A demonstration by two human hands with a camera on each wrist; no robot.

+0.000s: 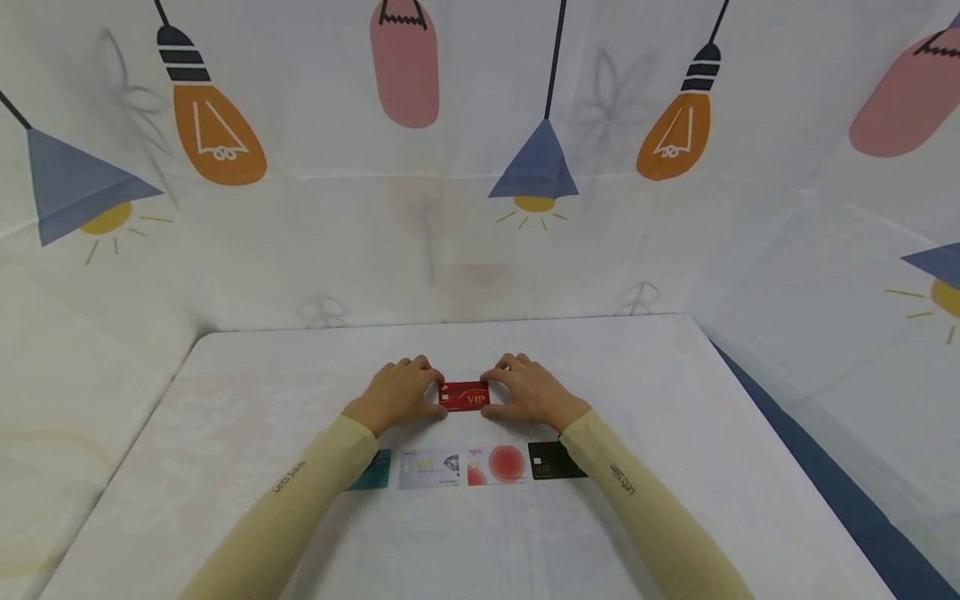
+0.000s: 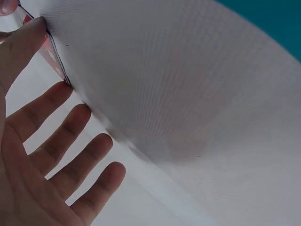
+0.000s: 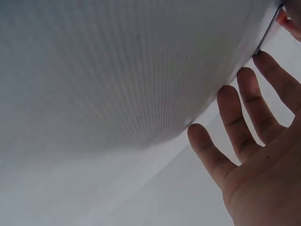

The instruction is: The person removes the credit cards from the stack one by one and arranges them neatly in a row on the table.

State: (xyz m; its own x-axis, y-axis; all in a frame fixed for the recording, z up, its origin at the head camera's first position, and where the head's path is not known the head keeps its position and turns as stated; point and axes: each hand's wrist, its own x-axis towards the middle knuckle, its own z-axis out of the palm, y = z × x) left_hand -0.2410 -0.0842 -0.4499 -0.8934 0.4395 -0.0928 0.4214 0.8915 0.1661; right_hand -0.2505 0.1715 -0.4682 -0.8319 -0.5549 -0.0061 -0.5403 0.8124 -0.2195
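Note:
A red VIP card (image 1: 464, 396) lies flat on the white table, its long side running left to right. My left hand (image 1: 401, 392) holds its left end, thumb at the near corner and index finger at the far one. The right hand (image 1: 534, 392) grips the right end in the same way. In the left wrist view the card (image 2: 55, 56) shows its dark edge between thumb and index finger, while the other fingers are spread along the tabletop. The right wrist view catches only a sliver of card edge (image 3: 268, 30) by the fingertips.
Nearer me, cards form a row: a teal card (image 1: 375, 471) partly behind the left sleeve, a silvery-white card (image 1: 429, 468), a white card with red circles (image 1: 497, 464), and a black card (image 1: 555, 461) partly covered by the right sleeve. A lamp-printed curtain (image 1: 465, 233) stands behind the table (image 1: 247, 400).

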